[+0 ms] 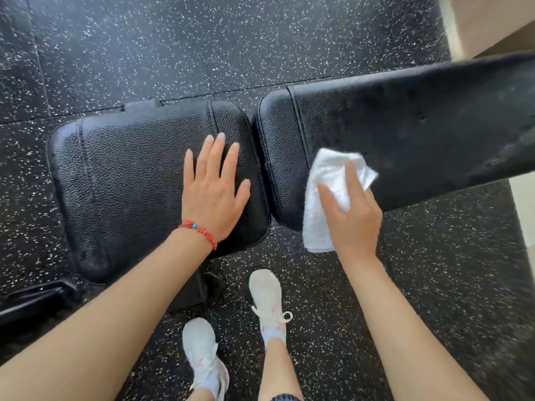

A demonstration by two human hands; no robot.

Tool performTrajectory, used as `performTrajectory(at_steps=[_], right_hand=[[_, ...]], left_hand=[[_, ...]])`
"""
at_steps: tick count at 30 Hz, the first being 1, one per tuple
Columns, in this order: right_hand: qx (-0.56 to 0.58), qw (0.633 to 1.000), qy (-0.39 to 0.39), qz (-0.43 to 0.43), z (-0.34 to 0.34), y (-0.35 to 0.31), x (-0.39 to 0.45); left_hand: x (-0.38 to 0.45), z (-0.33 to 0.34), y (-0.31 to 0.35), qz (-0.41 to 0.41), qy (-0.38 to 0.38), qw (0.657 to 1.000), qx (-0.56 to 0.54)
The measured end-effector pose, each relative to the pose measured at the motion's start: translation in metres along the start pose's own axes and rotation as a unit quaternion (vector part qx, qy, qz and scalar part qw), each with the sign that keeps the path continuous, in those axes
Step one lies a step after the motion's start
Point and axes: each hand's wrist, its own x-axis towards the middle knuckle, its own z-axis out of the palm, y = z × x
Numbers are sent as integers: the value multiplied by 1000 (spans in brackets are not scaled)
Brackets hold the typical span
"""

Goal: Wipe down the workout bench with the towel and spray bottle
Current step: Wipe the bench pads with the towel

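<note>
The left hand (pixel 215 188) lies flat, fingers spread, on the seat pad (pixel 121 180) of the counter. The right hand (pixel 351 211) presses a white towel (pixel 324 180) with relaxed fingers against the near left end of the back pad (pixel 419 125), over the speckled floor (pixel 202 47).

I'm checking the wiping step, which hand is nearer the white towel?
Right. The right hand presses the white towel against the long back pad. The left hand lies flat on the seat pad, apart from the towel.
</note>
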Motion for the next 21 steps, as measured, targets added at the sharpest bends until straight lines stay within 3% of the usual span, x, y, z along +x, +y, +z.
performTrajectory(at_steps=[5, 14, 18, 21], right_hand=[[-105, 991, -31, 73, 18, 10, 32], [-152, 977, 25, -146, 55, -4, 135], [-182, 961, 83, -193, 52, 13, 124], [-197, 951, 72, -228, 39, 37, 102]], left_hand=[[15, 13, 28, 52, 11, 999, 11], [42, 38, 52, 3, 11, 999, 35], [51, 41, 68, -43, 24, 999, 18], [58, 44, 77, -45, 18, 999, 11]])
